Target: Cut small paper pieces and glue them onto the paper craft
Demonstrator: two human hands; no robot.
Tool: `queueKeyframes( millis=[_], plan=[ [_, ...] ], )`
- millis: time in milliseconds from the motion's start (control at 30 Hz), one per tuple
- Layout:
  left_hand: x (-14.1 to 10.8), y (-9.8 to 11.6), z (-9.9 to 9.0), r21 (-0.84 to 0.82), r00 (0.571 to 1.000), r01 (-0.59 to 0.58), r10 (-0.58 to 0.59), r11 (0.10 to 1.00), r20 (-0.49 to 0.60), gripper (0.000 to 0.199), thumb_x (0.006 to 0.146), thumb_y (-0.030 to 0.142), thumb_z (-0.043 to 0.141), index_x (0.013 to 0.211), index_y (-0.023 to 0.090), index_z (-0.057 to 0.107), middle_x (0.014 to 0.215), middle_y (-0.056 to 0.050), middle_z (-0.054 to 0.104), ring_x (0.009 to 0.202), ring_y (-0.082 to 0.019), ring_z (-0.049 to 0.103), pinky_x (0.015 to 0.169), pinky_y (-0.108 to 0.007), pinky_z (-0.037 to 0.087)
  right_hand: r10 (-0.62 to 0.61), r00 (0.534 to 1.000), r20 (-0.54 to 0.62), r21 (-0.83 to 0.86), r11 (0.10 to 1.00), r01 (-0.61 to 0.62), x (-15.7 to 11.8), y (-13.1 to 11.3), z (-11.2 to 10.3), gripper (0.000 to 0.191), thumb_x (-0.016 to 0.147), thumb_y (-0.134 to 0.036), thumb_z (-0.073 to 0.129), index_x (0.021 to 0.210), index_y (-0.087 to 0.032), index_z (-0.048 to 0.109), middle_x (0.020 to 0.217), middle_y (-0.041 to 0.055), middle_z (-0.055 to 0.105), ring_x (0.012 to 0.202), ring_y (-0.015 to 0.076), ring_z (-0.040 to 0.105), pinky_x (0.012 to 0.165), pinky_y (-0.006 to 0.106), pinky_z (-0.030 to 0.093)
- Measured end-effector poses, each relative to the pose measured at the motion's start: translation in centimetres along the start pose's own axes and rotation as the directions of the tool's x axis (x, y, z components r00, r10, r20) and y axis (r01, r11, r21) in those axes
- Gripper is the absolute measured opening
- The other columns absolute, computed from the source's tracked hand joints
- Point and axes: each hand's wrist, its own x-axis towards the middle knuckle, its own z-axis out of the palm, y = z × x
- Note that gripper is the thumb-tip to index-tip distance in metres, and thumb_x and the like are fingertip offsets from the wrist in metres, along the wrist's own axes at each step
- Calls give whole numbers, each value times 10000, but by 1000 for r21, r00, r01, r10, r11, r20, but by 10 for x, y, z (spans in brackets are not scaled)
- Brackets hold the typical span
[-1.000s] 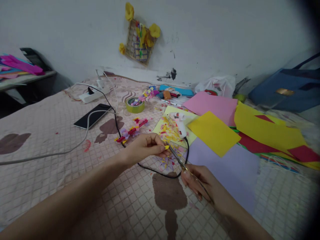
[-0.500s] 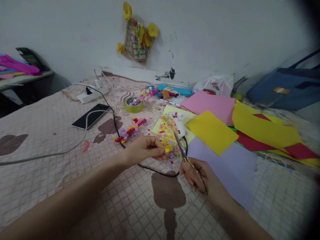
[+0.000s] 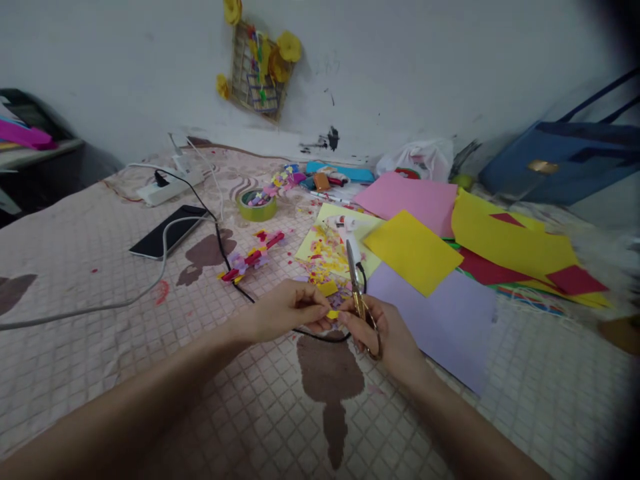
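Between thumb and fingers, my left hand [image 3: 293, 308] pinches a small piece of yellow paper [image 3: 333, 314]. My right hand [image 3: 383, 333] is wrapped round gold-handled scissors [image 3: 357, 283], blades pointing up and away; its thumb and fingertip also reach the yellow piece. Another yellow scrap [image 3: 327, 288] lies just beyond the fingers, on a litter of small coloured clippings. Behind the blades, a white glue gun [image 3: 349, 235] rests on a pale yellow sheet [image 3: 314, 235]. Left of my hands lies a red stick decorated with coloured bits [image 3: 255, 257].
Yellow [image 3: 414, 252], lilac [image 3: 445, 327] and pink sheets [image 3: 410, 201] spread to the right, before a blue bag [image 3: 565, 163]. A black cord [image 3: 220, 240] runs past my left hand. A phone [image 3: 169, 231], power strip [image 3: 167, 189] and tape roll [image 3: 257, 208] lie farther back.
My right hand has moved left with the scissors, and its fingertips now meet the left hand's at the yellow piece. A yellow scrap now lies beyond them. The view has shifted slightly right.
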Motion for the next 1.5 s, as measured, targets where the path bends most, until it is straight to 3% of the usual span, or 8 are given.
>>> queueKeyframes(
  millis=[333,433,833,933,1100,1267,1367,1500],
  plan=[
    [5,-11,9,-66,987,-155,152,986,-50,214,717,276,670,792,109,559,762,-21,614,663,-82,561,624,-208,451,-13,999,-31,-62,998,11,-1,0,1,205,739,-375,527,731,-170,524,498,-59,445,409,78,399,389,198,333],
    [5,-11,8,-5,985,-146,145,989,-91,199,730,273,649,761,105,546,731,-22,604,639,-84,554,610,-213,448,15,1000,-6,-55,998,-15,-1,0,1,215,722,-383,539,737,-170,521,489,-65,435,394,75,386,377,196,315],
    [-3,-5,4,323,978,-204,208,924,24,122,779,237,564,784,116,577,702,-10,574,644,-96,507,585,-211,394,-30,989,146,-106,993,46,1,12,-6,229,756,-389,551,701,-170,513,536,-59,408,433,66,354,404,191,295],
    [0,-7,5,226,978,-204,210,953,-2,149,779,268,573,799,120,564,719,-12,574,643,-94,515,591,-215,411,-49,990,132,-98,993,62,1,13,-6,218,746,-373,562,693,-168,511,562,-51,427,447,68,359,416,195,309],
    [3,-9,11,-11,987,-146,145,989,-76,234,723,306,646,818,121,540,718,4,559,600,-70,502,570,-205,428,-59,998,-12,-30,998,59,-1,4,-2,204,734,-370,551,707,-172,513,536,-55,425,441,73,365,414,196,320],
    [3,-11,18,-84,988,-100,89,991,-126,256,698,334,672,746,117,544,666,7,570,592,-76,528,581,-214,447,-40,996,-81,-43,998,37,-3,-6,2,247,693,-419,563,686,-176,520,491,-58,425,416,78,372,396,201,329],
    [2,-10,17,-117,987,-105,89,988,-133,266,688,340,684,739,121,544,666,10,585,588,-73,541,581,-209,449,-30,998,-61,-33,999,28,-5,-5,2,293,705,-466,558,709,-175,526,488,-59,432,408,79,379,392,202,327],
    [1,-5,10,-133,982,-149,131,980,-134,249,704,317,680,744,120,534,663,4,610,603,-74,568,612,-215,461,-5,998,62,-8,1000,6,-9,0,-7,395,791,-562,457,727,-175,511,470,-65,391,406,82,367,396,204,316]
  ],
)
